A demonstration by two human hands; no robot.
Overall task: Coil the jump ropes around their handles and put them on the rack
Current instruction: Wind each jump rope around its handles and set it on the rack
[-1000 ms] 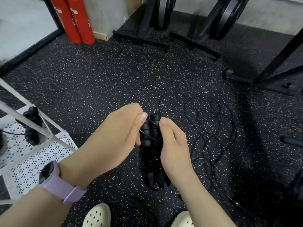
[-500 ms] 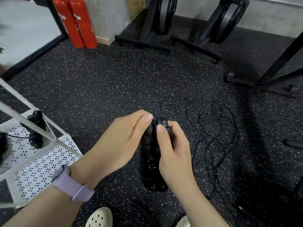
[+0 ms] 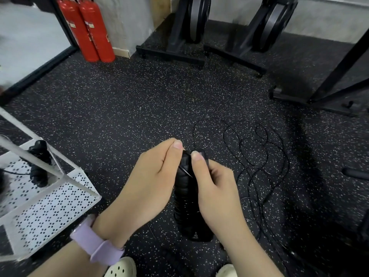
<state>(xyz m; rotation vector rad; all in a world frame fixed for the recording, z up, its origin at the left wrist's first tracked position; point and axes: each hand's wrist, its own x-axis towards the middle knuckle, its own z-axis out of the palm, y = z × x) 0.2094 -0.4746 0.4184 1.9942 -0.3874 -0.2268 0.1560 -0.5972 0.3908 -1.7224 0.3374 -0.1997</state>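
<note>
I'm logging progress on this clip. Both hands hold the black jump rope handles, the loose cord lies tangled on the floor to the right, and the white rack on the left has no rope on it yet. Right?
Not quite. The head view shows the white rack already carrying a coiled black jump rope. The rest holds: left hand and right hand grip the handles, and the loose cord lies tangled on the floor to the right.

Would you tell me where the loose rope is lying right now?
In the head view, the loose rope lies tangled on the speckled floor, right of the right hand.
</note>
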